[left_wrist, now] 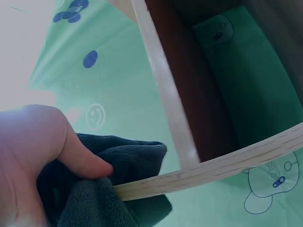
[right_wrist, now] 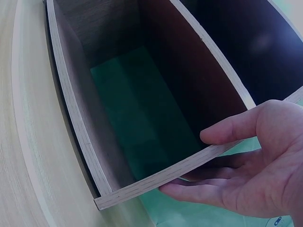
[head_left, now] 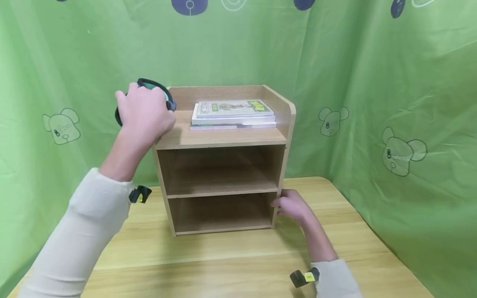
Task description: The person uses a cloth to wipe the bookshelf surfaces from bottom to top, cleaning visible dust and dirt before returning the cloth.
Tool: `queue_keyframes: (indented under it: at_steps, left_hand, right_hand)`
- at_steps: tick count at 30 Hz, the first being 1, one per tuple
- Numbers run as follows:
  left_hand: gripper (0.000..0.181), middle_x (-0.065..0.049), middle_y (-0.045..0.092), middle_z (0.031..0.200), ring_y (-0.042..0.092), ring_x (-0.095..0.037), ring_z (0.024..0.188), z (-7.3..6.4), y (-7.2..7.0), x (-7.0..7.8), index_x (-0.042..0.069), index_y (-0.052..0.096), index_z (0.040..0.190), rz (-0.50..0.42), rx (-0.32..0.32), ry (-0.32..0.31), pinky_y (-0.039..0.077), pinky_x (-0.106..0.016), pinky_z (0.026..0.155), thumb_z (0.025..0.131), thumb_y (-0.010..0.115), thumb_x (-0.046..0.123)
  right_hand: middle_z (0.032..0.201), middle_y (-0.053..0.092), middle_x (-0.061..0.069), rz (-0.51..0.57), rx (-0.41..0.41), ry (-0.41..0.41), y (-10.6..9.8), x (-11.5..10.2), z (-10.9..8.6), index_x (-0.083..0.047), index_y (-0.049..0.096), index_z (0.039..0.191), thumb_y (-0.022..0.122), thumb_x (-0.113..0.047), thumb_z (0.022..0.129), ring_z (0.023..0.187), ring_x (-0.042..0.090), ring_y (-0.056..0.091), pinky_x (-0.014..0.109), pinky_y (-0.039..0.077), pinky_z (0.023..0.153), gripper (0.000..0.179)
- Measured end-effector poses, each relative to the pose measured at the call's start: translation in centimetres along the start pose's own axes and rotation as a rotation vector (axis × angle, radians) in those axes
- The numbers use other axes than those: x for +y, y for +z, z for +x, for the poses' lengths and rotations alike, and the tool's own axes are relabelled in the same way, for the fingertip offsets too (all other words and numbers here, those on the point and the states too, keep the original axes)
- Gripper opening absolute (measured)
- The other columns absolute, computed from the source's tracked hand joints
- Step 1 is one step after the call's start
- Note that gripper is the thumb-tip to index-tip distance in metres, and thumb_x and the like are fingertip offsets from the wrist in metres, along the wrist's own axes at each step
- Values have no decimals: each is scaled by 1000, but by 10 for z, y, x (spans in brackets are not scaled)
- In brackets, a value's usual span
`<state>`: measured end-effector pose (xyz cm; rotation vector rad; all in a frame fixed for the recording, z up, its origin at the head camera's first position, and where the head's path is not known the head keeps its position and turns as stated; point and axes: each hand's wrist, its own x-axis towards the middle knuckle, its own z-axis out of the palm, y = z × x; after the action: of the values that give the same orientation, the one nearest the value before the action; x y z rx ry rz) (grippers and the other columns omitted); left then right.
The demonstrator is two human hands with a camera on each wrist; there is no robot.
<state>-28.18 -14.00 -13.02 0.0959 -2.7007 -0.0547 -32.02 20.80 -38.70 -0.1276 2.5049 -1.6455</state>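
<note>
A small wooden shelf unit (head_left: 221,192) with two open compartments stands on the table, its top bordered by raised sides. At the upper left side panel, my left hand (head_left: 145,109) holds a dark green cloth (left_wrist: 94,203) with dark edging. The cloth is folded over the panel's edge, with the thumb (left_wrist: 92,165) pressing on it. Low on the opposite side, my right hand (head_left: 294,205) grips the right panel beside the bottom compartment. Its thumb (right_wrist: 227,130) lies on the inner side and the fingers lie outside.
A short stack of books (head_left: 234,109) lies on the unit's top. Green curtain (head_left: 238,49) with bear drawings surrounds the wooden table (head_left: 208,265) at the back and sides. Dark wrist cameras (head_left: 140,194) are fastened at both sleeves.
</note>
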Motion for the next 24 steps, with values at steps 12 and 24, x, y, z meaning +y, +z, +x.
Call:
queue_keyframes:
  at_steps: [12,24]
  left_hand:
    - [20,-20,58,106,52,-43,105,34,-9,-2,7,58,95,14,-142,-6,35,-64,101,87,44,19]
    - [35,-26,58,126,46,-44,125,64,7,-1,3,59,118,-23,-138,-69,27,-63,109,92,47,24]
  right_hand:
    - [140,48,39,-11,-9,-6,0,-1,-1,21,42,139,60,-3,88,123,50,56,52,54,98,59]
    - [138,49,39,-10,-19,-8,1,-1,-3,21,42,138,59,-3,89,123,51,56,52,54,98,57]
